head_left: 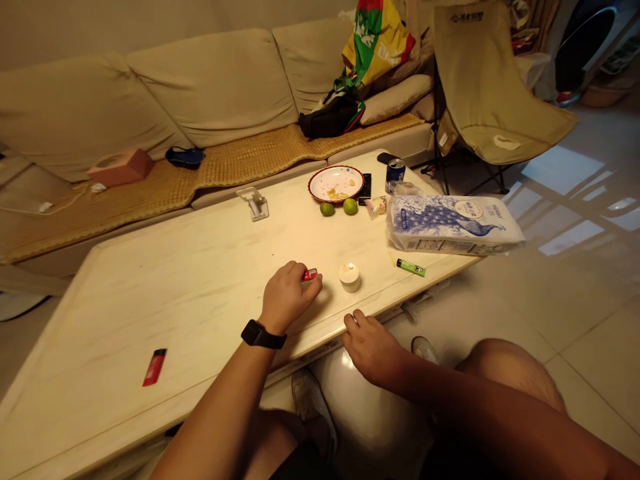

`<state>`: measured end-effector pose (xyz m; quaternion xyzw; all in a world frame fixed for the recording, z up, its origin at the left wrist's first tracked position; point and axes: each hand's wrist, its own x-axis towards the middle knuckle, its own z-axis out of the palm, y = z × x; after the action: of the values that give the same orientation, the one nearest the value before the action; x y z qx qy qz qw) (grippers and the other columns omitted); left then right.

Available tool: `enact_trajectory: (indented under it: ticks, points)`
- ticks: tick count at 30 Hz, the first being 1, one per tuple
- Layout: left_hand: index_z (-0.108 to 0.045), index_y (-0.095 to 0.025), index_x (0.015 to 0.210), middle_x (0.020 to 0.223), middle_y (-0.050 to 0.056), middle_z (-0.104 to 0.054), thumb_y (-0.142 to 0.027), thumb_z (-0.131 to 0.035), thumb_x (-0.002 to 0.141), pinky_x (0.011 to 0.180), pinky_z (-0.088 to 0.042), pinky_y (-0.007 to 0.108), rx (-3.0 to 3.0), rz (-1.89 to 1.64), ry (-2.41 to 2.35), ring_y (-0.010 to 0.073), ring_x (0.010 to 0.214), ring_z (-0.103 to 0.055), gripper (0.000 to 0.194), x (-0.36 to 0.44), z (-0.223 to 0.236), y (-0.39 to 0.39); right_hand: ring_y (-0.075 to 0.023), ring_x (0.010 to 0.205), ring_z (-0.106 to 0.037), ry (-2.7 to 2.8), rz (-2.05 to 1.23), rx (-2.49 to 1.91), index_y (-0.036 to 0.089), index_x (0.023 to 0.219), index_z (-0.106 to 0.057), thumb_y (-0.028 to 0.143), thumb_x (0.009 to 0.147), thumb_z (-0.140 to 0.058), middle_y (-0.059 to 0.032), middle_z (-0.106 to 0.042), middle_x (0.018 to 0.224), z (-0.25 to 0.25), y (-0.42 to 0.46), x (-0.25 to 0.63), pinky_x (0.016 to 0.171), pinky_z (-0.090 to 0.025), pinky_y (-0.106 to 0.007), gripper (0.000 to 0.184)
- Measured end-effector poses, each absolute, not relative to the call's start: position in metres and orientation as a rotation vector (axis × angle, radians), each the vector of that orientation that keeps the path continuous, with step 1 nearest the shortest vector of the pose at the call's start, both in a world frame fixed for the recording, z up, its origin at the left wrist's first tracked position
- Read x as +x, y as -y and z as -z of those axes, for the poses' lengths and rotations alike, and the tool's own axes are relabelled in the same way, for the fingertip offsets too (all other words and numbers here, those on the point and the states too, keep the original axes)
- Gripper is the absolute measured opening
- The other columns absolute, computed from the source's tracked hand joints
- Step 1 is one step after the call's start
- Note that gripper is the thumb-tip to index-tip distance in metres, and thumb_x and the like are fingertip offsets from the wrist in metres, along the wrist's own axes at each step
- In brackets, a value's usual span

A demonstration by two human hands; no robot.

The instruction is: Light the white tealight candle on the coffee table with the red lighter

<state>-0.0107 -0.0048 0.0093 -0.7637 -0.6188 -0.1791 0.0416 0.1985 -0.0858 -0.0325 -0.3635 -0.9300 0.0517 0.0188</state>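
My left hand (287, 295), with a black watch on the wrist, is closed around a red lighter (310, 274) whose top sticks out toward a small lit candle (349, 276) on the pale table (175, 287). My right hand (370, 345) rests on the table's front edge just below the candle, fingers curled over the rim and holding nothing. A second red lighter (155, 367) lies flat at the near left of the table. A green lighter (411, 267) lies to the right of the candle.
A pack of tissue rolls (453, 225) sits at the table's right end. Behind it are a plate (336, 183), two limes (339, 208), a can (395, 171) and a white holder (255, 202). A sofa (200, 107) and folding chair (485, 87) stand beyond.
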Motion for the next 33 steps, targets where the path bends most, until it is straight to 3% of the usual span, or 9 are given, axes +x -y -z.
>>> enact_trajectory:
  ticks: [24, 33]
  points:
    - [-0.052, -0.022, 0.078, 0.079, 0.004, -0.057, -0.047, -0.048, 0.092, 0.069, -0.040, 0.034, -2.378, 0.607, 1.831, 0.0197, 0.076, -0.054, 0.029, 0.014, -0.009, -0.002, -0.0283, 0.097, -0.045, 2.861, -0.101, -1.125, 0.011, 0.091, -0.066, 0.017, 0.087, -0.055, -0.0154, -0.055, 0.101, 0.035, 0.087, 0.198, 0.074, -0.043, -0.038, 0.013]
    - [-0.055, -0.021, 0.079, 0.083, 0.007, -0.058, -0.039, -0.047, 0.091, 0.072, -0.042, 0.036, -2.417, 0.442, 1.764, 0.0220, 0.079, -0.055, 0.023, 0.045, -0.009, -0.010, -0.0293, 0.097, -0.045, 2.870, -0.127, -1.096, 0.012, 0.090, -0.065, 0.018, 0.088, -0.054, -0.0161, -0.054, 0.102, 0.033, 0.087, 0.202, 0.071, -0.043, -0.039, 0.012]
